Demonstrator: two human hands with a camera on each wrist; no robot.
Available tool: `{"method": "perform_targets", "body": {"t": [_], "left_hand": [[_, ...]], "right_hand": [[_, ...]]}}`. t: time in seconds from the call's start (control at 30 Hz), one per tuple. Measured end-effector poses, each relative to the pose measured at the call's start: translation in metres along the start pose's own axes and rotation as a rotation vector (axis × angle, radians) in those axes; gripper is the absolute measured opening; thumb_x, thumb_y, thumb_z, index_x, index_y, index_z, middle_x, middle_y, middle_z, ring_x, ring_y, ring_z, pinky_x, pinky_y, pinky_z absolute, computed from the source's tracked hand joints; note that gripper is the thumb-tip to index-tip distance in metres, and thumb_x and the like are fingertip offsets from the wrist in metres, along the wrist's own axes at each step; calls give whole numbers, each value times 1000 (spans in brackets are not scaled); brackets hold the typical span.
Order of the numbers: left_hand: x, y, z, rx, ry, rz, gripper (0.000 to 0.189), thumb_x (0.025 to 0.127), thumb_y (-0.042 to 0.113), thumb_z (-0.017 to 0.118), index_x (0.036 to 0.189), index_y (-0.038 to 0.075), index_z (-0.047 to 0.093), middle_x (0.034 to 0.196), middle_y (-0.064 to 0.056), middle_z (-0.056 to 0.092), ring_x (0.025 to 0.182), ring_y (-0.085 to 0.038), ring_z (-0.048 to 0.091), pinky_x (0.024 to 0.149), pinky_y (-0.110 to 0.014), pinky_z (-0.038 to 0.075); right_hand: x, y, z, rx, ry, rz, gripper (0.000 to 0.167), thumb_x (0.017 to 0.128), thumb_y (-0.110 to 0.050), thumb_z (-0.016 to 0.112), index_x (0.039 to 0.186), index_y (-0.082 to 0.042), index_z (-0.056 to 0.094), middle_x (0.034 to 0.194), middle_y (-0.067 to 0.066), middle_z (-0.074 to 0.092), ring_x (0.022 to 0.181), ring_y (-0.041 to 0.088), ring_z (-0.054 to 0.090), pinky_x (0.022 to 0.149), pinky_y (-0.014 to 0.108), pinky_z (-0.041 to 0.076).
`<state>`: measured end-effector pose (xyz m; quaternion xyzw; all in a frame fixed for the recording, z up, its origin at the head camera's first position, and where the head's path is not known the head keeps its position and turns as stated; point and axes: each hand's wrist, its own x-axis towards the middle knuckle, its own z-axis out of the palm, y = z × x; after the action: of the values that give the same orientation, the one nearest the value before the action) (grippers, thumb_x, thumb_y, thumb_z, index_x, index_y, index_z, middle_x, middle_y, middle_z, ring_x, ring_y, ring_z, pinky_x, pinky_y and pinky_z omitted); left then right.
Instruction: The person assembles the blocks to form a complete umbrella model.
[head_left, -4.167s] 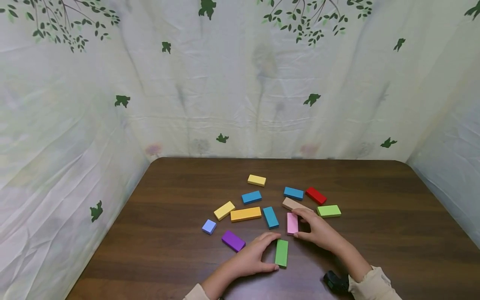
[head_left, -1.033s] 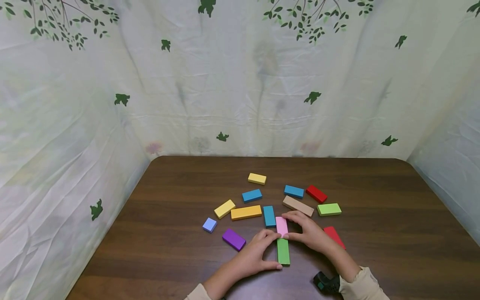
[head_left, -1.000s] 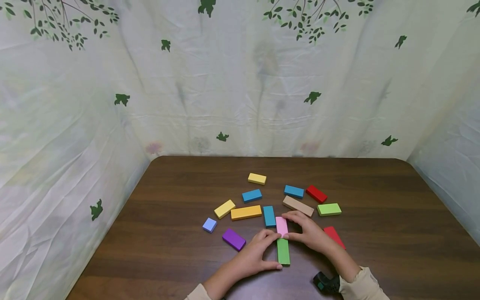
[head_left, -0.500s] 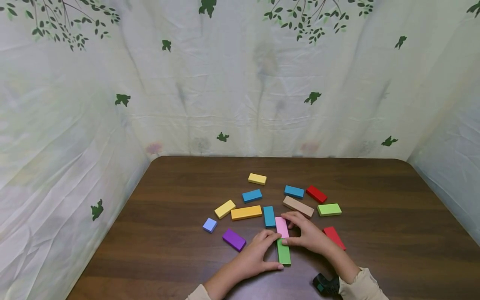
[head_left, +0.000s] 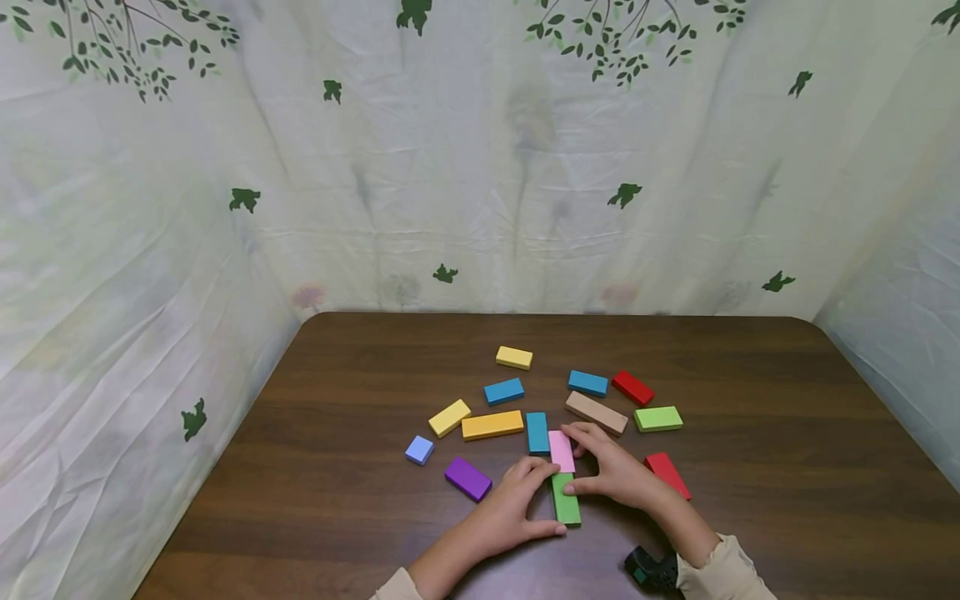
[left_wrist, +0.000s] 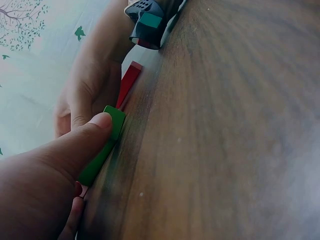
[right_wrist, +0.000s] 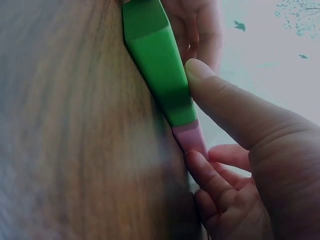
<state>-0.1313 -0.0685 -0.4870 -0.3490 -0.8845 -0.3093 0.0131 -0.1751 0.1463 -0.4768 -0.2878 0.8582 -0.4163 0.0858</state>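
A small recording corner made inside a room, not a normal living space.

A dark brown wooden table (head_left: 750, 433) stands inside pale, wrinkled cloth sheets (head_left: 480, 167) printed with green branches and leaves, which hang on the back and on both sides like a tent and hide the room behind. On the table lie only small colored blocks (head_left: 491, 426), like a child's building toy. A black device (head_left: 651, 570) sits on the person's wrist.

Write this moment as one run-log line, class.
left hand: holds green block | right hand: holds pink block | blocks: end to end, touching | surface: table
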Motion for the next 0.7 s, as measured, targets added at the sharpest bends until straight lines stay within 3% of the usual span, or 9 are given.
{"method": "perform_targets", "body": {"t": [0.23,0.7], "left_hand": [[0,-1,0,-3,2,-20,70,75,51,65,129,12,45,123,0,42,112,-15,41,92,-34,38],[1,-3,-1,11,24,7,66,74,50,66,124,12,49,120,1,44,110,-14,42,90,-32,39]], "right_hand": [[1,0,0,-4,-10,27,80,73,-37,73,135,0,37,128,10,36,96,16,44,86,39,37],[1,-3,1,-6,-6,36,80,73,-35,73,135,0,37,127,10,37,94,16,45,85,38,37]]}}
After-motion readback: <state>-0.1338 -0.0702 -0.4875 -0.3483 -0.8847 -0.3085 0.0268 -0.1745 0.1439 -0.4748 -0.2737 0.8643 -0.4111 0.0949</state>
